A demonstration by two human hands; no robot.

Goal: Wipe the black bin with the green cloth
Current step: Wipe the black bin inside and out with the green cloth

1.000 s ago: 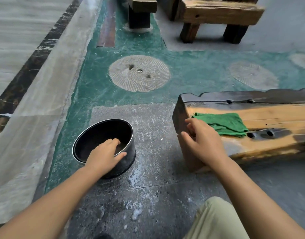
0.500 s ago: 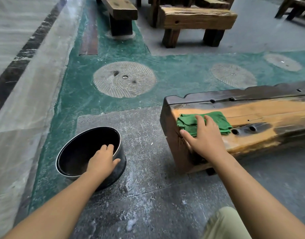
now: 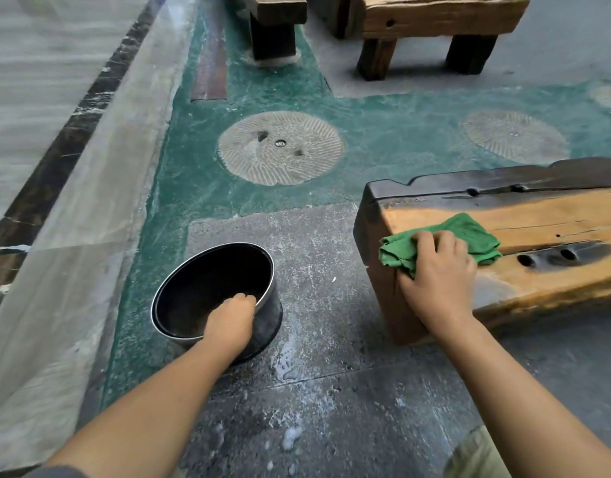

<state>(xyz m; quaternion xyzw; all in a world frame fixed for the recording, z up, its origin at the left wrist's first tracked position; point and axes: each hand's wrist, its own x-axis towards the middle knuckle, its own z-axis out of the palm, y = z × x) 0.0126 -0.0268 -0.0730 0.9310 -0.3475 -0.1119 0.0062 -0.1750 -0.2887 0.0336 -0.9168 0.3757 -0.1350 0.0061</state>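
A round black bin (image 3: 207, 281) with a thin metal rim stands on the wet grey floor at lower centre. My left hand (image 3: 230, 324) grips its near rim, fingers curled inside. The green cloth (image 3: 469, 232) lies bunched on the left end of a thick wooden bench (image 3: 545, 215) to the right of the bin. My right hand (image 3: 438, 274) is closed over the cloth, fingers pinching its crumpled left part.
The floor under the bin is wet grey stone with white flecks; beyond it runs a green strip with round millstones (image 3: 280, 148) set in. More heavy wooden benches (image 3: 431, 19) stand at the back. A pale marble band (image 3: 73, 208) runs along the left.
My right hand went from hovering beside the cloth to lying on it and then closing around it, bunching it up. The left hand stayed on the bin's rim.
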